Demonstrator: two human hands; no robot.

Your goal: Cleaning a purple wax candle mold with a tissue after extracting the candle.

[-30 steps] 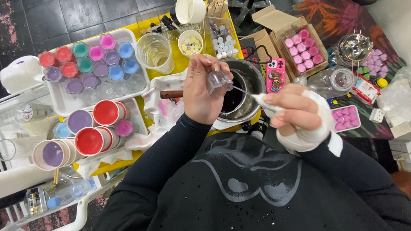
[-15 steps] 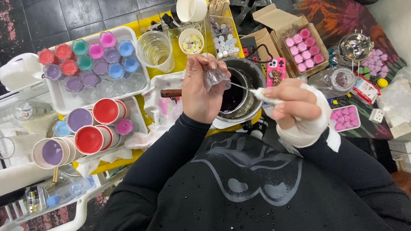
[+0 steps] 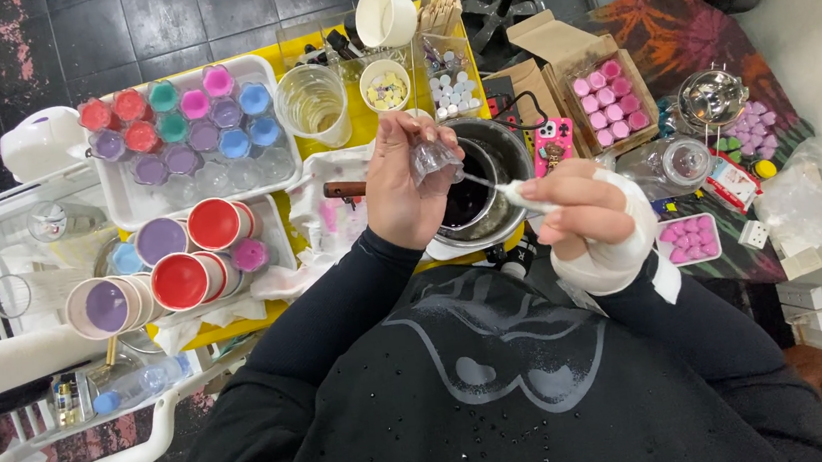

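Dark floor tiles (image 3: 110, 29) frame a crowded yellow table (image 3: 360, 115). At nine o'clock lies a paper roll (image 3: 2, 363), with open paint tubs (image 3: 188, 257) in lilac and red beside it. At eleven o'clock a white tray (image 3: 279, 168) holds small coloured pots. Near centre, the left hand (image 3: 407, 186) pinches a small clear bag (image 3: 432, 159) shut-fingered, just above a dark pot (image 3: 476, 195) of dark liquid. The bandaged right hand (image 3: 586, 219) grips a thin white-handled stick (image 3: 492, 185) whose tip reaches into the bag's mouth. A pink phone (image 3: 553, 142) and a box of pink cups (image 3: 610, 101) sit at two o'clock. My read is that something is being moved between bag and pot; the next move calls for a steady tip and the bag kept over the pot.
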